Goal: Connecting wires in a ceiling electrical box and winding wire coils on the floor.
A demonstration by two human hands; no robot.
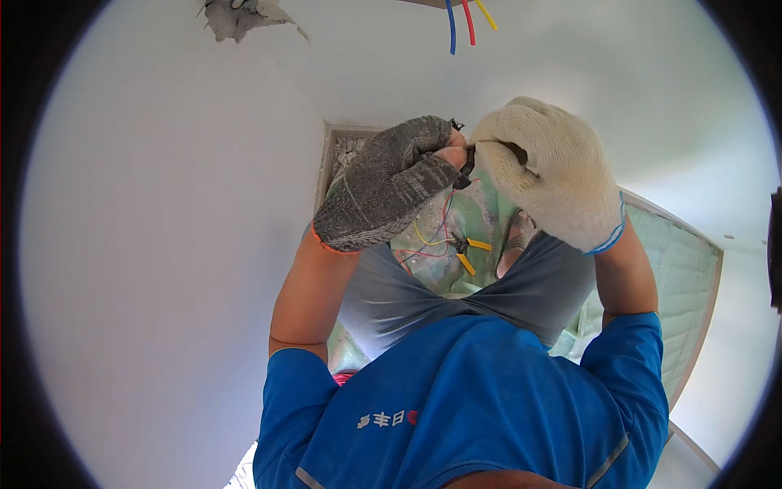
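1. Left hand (395, 181), gloved in dark-grey knit: bare thumb and finger pinching small, crumpled black strip (468, 165).
2. Right hand (552, 169), gloved in cream knit: fingertips pressed together; cannot tell whether gripping strip.
3. Strip: between both hands, above yellow-handled pliers (462, 244).

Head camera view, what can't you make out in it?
In the head view:
- Dark scrap at the left hand: too small, partly covered by fingers.
- Right hand: fingertips hidden by its cream glove.
- Blue, red and yellow wires: upper ends cut off by the top edge.
- Yellow-handled pliers: jaws too small.
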